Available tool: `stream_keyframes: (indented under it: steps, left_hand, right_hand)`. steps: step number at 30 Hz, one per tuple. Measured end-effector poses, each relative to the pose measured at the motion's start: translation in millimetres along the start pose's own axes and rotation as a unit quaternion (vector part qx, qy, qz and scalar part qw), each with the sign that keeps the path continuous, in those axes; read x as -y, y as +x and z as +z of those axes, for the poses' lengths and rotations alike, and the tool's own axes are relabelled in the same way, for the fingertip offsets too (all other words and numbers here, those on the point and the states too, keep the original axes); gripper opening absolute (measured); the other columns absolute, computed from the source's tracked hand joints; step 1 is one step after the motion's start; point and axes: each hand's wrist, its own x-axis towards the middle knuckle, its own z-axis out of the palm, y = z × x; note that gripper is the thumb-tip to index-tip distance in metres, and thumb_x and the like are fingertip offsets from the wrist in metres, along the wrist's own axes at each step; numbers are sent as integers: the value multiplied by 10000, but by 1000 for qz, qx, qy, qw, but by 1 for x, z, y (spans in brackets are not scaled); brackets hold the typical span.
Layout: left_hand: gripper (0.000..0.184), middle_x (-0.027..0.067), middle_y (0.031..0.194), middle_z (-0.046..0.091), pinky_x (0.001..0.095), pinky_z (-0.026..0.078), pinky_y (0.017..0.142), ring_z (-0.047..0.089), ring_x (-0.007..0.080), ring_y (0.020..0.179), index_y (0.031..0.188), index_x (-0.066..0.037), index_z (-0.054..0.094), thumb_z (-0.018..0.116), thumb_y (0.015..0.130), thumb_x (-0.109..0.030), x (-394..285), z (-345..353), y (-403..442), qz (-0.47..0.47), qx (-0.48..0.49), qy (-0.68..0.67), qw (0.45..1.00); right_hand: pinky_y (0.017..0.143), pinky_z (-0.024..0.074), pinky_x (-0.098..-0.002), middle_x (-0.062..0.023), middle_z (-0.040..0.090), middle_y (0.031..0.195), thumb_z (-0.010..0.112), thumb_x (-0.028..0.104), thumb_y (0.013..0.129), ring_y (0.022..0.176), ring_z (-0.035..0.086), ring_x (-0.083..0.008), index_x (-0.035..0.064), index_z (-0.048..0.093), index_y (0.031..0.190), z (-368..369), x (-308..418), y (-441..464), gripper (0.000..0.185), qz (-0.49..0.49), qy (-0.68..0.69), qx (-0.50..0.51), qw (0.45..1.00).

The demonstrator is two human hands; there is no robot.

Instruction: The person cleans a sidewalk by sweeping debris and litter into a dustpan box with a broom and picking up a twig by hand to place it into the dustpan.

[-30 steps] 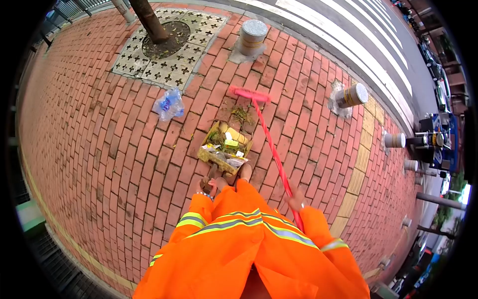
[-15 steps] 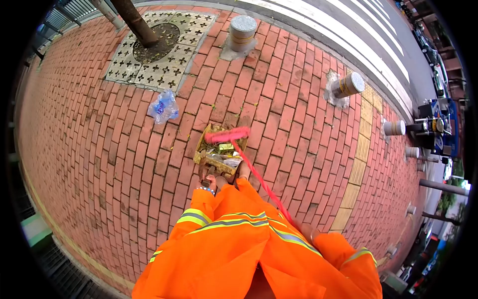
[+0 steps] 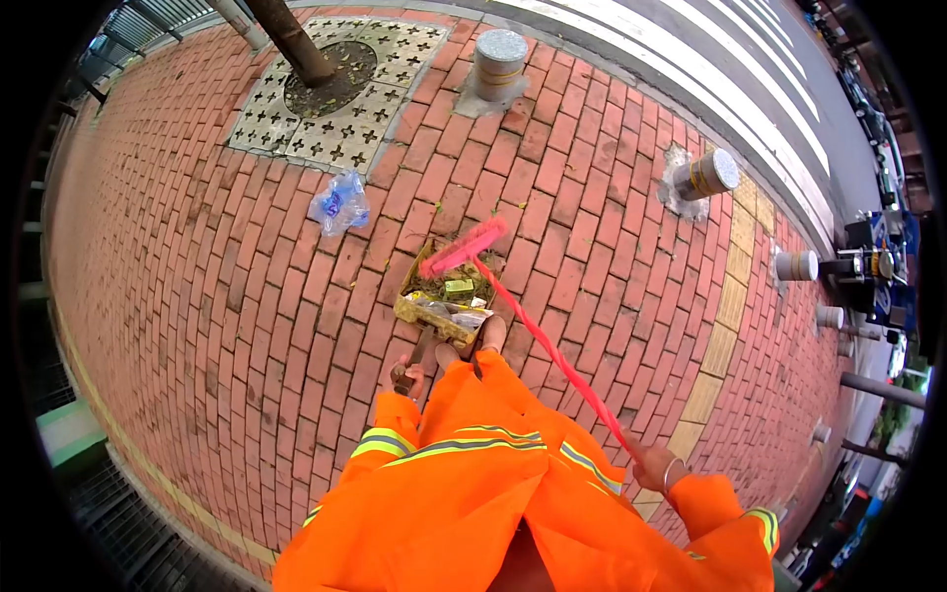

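Note:
My left hand [image 3: 405, 377] is closed round the handle of a worn yellow dustpan [image 3: 434, 324], which sits on the brick pavement just ahead of my feet. Dry leaves, a small green-yellow packet [image 3: 459, 288] and crumpled wrappers lie inside the pan. Out to the right, my right hand [image 3: 653, 464] grips the red handle of a broom [image 3: 557, 357]. The broom's pink-red head [image 3: 464, 248] is over the far part of the dustpan; whether it touches the litter I cannot tell. A crumpled clear plastic bag with blue print [image 3: 340, 204] lies on the bricks beyond the pan.
A tree trunk [image 3: 296, 49] rises from a patterned grate [image 3: 256, 116] at the upper left. Stone bollards [image 3: 500, 64] line the curb, with a crosswalk [image 3: 681, 59] beyond. Yellow tactile paving [image 3: 712, 365] runs along the right. Parked vehicles [image 3: 878, 261] stand at the far right.
My right hand has moved out to the right, away from my body, and come into clearer view. The broom head has tilted and risen slightly in view. The left hand keeps the dustpan handle.

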Motion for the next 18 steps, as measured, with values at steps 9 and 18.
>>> stream_keyframes:
  steps: [9, 18]
  left_hand:
    - [233, 44, 682, 431, 273, 389, 544, 425, 137, 651, 934, -31, 484, 448, 783, -205, -2, -46, -42, 16, -25, 1, 1000]
    - [226, 44, 680, 426, 268, 386, 537, 420, 135, 647, 928, -29, 482, 447, 781, -197, -23, -22, -43, 27, -26, 29, 999]
  right_hand:
    - [661, 422, -458, -232, 551, 841, 432, -3, 697, 792, 548, -366, 159, 217, 1266, -46, 59, 224, 629, -59, 98, -94, 989]
    - [668, 441, -400, -211, 570, 848, 539, 163, 718, 778, 556, -356, 154, 199, 1288, 22, -11, 110, 663, -114, 84, -15, 990]
